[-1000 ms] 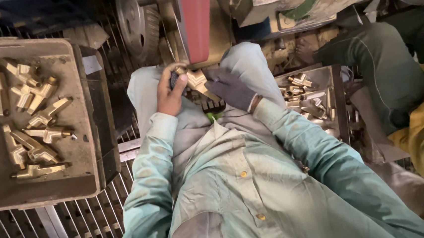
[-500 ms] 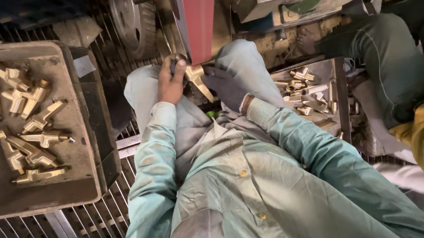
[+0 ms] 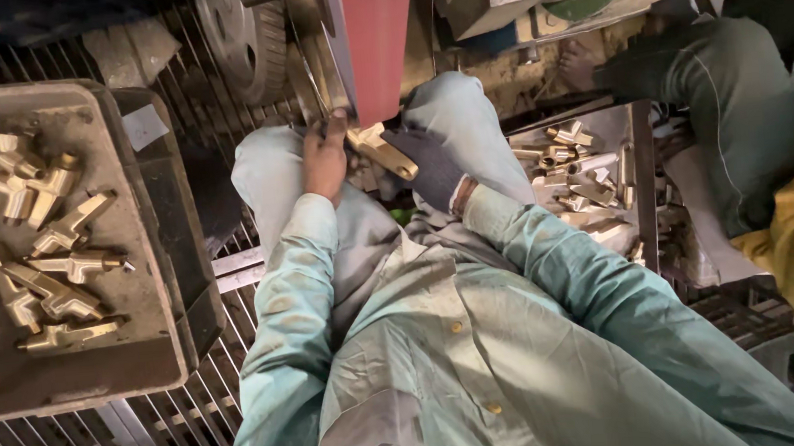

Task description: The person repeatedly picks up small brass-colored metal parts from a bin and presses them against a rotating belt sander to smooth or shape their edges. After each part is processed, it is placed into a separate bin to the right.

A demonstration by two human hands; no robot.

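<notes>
Both my hands hold one brass fitting (image 3: pixel 384 149) up against the lower end of a red sanding belt (image 3: pixel 377 38). My left hand (image 3: pixel 324 158) is bare and grips the fitting's left end. A dark glove covers my right hand (image 3: pixel 430 167), which holds the right end from below. My knees in pale trousers sit under the hands, and my light green shirt sleeves fill the lower view.
A grey tray (image 3: pixel 155 296) at the left holds several brass fittings (image 3: pixel 51 266). A metal bin (image 3: pixel 640 169) at the right holds more of them. A pulley wheel (image 3: pixel 239 34) is left of the belt. Another person (image 3: pixel 733 106) sits at the right. Metal grating (image 3: pixel 196 414) covers the floor.
My hands have lifted the brass fitting from my lap up to the belt, and the view has shifted closer to the machine.
</notes>
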